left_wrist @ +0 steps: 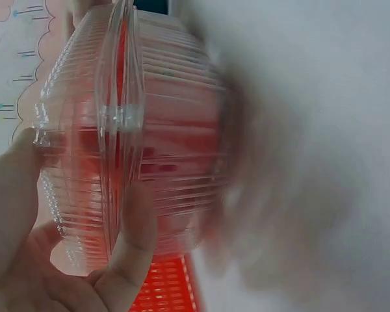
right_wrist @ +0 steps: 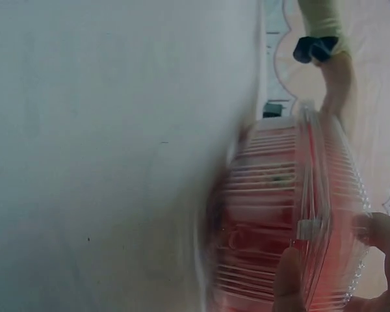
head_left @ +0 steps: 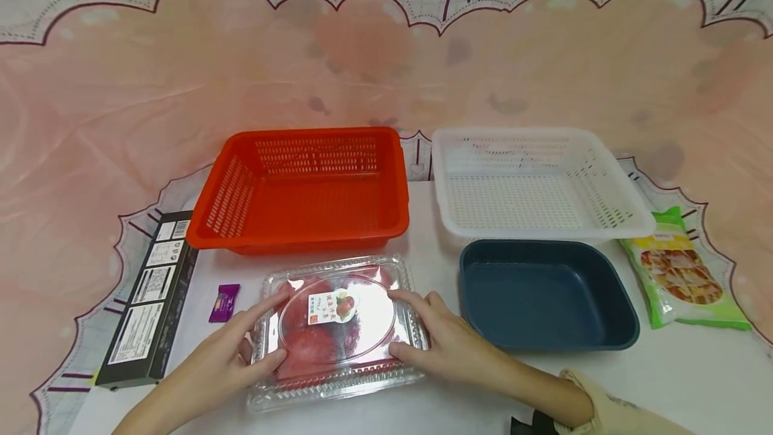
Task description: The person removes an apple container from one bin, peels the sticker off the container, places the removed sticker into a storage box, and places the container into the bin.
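A clear plastic clamshell box (head_left: 338, 371) with red round contents lies at the front middle of the table, its lid closed and a white label (head_left: 333, 306) on top. My left hand (head_left: 241, 344) grips its left side, thumb and fingers over the lid and edge. On the opposite side my right hand (head_left: 449, 344) holds the box the same way. In the left wrist view a finger (left_wrist: 136, 227) presses near the rim seam of the box (left_wrist: 175, 130). The right wrist view shows fingertips (right_wrist: 289, 279) at the other side. Whether the base touches the table I cannot tell.
Behind stand a red basket (head_left: 326, 244) and a white basket (head_left: 543, 230). A dark blue tub (head_left: 549, 337) sits right of the box. At far right lies a green-yellow food bag (head_left: 682, 274). A black carton (head_left: 145, 301) and a purple packet (head_left: 225, 303) are at left.
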The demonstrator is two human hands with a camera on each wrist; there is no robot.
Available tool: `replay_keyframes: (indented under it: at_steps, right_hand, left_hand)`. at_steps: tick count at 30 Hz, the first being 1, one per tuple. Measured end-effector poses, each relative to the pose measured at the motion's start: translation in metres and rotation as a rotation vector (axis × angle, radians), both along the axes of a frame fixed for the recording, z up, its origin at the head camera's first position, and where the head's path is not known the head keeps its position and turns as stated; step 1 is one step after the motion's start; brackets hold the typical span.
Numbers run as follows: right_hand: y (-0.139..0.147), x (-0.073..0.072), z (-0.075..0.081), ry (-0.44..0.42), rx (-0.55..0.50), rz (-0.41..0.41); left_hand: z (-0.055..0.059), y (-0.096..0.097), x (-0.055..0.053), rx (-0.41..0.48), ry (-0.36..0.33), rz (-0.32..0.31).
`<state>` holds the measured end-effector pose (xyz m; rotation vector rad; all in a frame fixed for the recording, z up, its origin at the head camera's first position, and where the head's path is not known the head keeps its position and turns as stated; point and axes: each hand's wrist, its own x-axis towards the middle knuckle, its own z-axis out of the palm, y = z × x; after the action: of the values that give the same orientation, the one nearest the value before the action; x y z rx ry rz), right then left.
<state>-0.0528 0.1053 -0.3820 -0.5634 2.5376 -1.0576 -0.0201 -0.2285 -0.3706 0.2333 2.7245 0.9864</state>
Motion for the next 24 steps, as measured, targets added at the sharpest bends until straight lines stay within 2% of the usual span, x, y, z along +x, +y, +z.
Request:
replay_keyframes:
  at_steps: [3, 8, 10, 11, 13, 15, 18, 21, 24]
  right_hand:
    - [0.0, -0.002, -0.001, -0.007, 0.023, 0.0]
    - [0.001, -0.006, 0.003, -0.023, 0.072, 0.039]
    - [0.001, -0.008, 0.008, -0.01, 0.137, 0.074]
    - [0.001, -0.009, 0.011, 0.014, 0.184, 0.097]
    - [0.0, -0.011, 0.017, 0.074, 0.291, 0.145]
    - [-0.002, -0.014, 0.025, 0.172, 0.386, 0.192]
    - [-0.007, -0.023, 0.038, 0.341, 0.408, 0.256]
    - [-0.016, -0.034, 0.049, 0.454, 0.305, 0.345]
    - [-0.032, -0.048, 0.056, 0.47, 0.199, 0.473]
  left_hand:
    - [-0.002, -0.001, -0.003, -0.008, -0.018, -0.014]
    - [0.002, -0.004, -0.011, -0.08, -0.123, 0.001]
    - [0.003, -0.005, -0.014, -0.105, -0.117, 0.027]
    - [0.003, -0.005, -0.016, -0.104, -0.092, 0.041]
    - [0.0, -0.004, -0.021, -0.061, 0.006, 0.055]
    - [-0.004, -0.003, -0.026, 0.004, 0.101, 0.056]
    - [-0.012, -0.003, -0.035, 0.113, 0.2, 0.038]
    - [-0.019, -0.006, -0.043, 0.223, 0.195, 0.024]
    - [-0.024, -0.009, -0.049, 0.294, 0.155, 0.023]
